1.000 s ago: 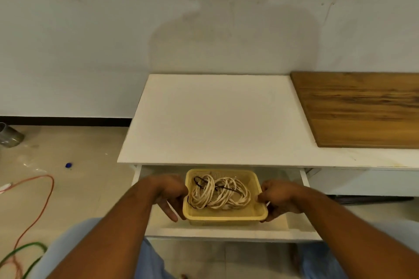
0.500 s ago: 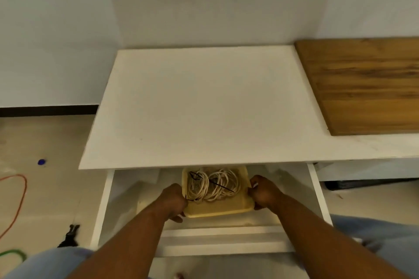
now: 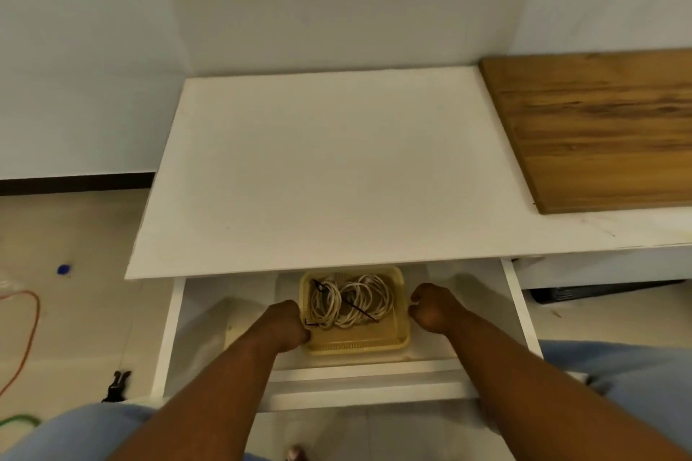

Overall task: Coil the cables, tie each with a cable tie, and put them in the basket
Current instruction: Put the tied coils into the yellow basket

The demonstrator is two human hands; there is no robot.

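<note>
The basket (image 3: 355,346) has slid deeper into the open drawer (image 3: 176,329), the left hand (image 3: 286,326) still curled on its left rim, the right hand (image 3: 430,307) now a fist just off its right side holding nothing, the tied white cables (image 3: 352,301) coiled inside, half under the table (image 3: 337,168) edge.

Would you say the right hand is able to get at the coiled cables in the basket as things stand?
Probably yes. The right hand sits just beside the basket, which is open-topped in the pulled-out drawer. The cables lie uncovered, and the table top ends near its far rim.
</note>
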